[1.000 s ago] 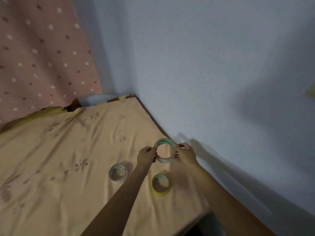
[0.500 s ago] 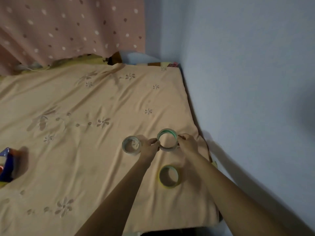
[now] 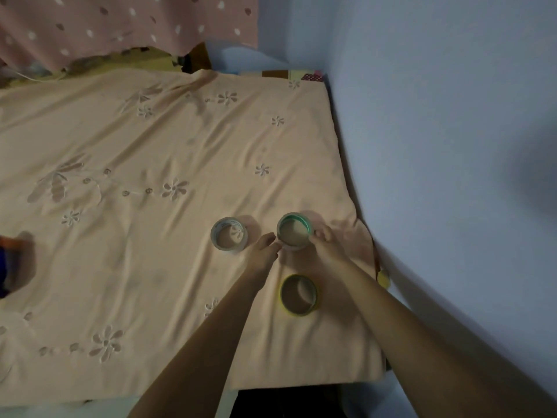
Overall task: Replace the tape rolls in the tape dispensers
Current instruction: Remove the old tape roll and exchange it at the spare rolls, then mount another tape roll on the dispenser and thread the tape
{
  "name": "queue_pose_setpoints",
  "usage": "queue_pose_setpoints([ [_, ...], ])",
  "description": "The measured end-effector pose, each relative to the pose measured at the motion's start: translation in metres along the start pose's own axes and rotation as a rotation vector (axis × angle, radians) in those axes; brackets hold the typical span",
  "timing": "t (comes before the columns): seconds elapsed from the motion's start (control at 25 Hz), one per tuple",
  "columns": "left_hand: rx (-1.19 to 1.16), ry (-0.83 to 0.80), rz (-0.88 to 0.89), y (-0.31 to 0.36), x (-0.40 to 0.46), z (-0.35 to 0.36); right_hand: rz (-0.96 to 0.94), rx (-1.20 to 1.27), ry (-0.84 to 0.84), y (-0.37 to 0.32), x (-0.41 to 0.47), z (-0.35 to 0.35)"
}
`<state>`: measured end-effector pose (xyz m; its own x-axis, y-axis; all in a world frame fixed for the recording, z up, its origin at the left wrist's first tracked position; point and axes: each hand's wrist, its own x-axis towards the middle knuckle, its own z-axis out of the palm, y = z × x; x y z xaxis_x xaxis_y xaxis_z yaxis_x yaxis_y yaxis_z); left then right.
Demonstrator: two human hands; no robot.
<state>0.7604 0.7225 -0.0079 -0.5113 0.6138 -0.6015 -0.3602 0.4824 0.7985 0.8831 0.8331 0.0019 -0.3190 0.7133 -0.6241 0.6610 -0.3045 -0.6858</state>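
Observation:
A clear tape roll with a green inner core [image 3: 294, 218] is held between both hands near the right side of the cloth. My left hand [image 3: 262, 249] pinches its left rim and my right hand [image 3: 327, 245] grips its right rim. A white tape roll [image 3: 214, 235] lies flat on the cloth just left of my left hand. Below the hands, a yellow tape roll [image 3: 284, 300] lies flat. At the far left edge, part of a blue and orange tape dispenser [image 3: 7, 260] shows, mostly cut off.
A peach embroidered cloth [image 3: 144, 267] covers the table. A blue wall [image 3: 437, 176] runs close along the table's right edge. A pink dotted curtain [image 3: 120, 25] hangs at the back. The table's front edge is near my forearms.
The view has swung left and down, so more of the cloth and the dispenser at the left edge show. Both hands still hold the green-cored roll, now low over the cloth.

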Motion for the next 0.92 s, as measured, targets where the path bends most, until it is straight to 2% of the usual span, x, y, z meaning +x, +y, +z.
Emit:
queue_pose_setpoints([
  [0.2, 0.154, 0.059, -0.076, -0.013, -0.019, -0.008, 0.008, -0.262, -0.001, 0.028, -0.015, -0.009],
  [0.32, 0.275, 0.031, -0.126, -0.025, -0.035, -0.012, 0.125, -0.289, -0.052, 0.044, -0.033, -0.009],
  [0.44, 0.371, -0.006, -0.174, -0.034, -0.046, -0.014, 0.118, -0.295, -0.120, 0.056, -0.047, -0.005],
  [0.56, 0.501, -0.066, -0.115, -0.046, -0.057, -0.010, 0.102, -0.227, -0.103, 0.064, -0.060, 0.004],
  [0.64, 0.555, -0.036, -0.018, -0.050, -0.067, -0.007, 0.058, -0.201, -0.035, 0.060, -0.072, 0.009],
  [0.76, 0.466, 0.043, 0.073, -0.038, -0.086, -0.010, -0.010, -0.120, 0.032, 0.049, -0.082, 0.016],
  [0.92, 0.241, 0.123, 0.092, -0.024, -0.110, -0.046, -0.027, 0.124, -0.053, 0.030, -0.091, 0.038],
])
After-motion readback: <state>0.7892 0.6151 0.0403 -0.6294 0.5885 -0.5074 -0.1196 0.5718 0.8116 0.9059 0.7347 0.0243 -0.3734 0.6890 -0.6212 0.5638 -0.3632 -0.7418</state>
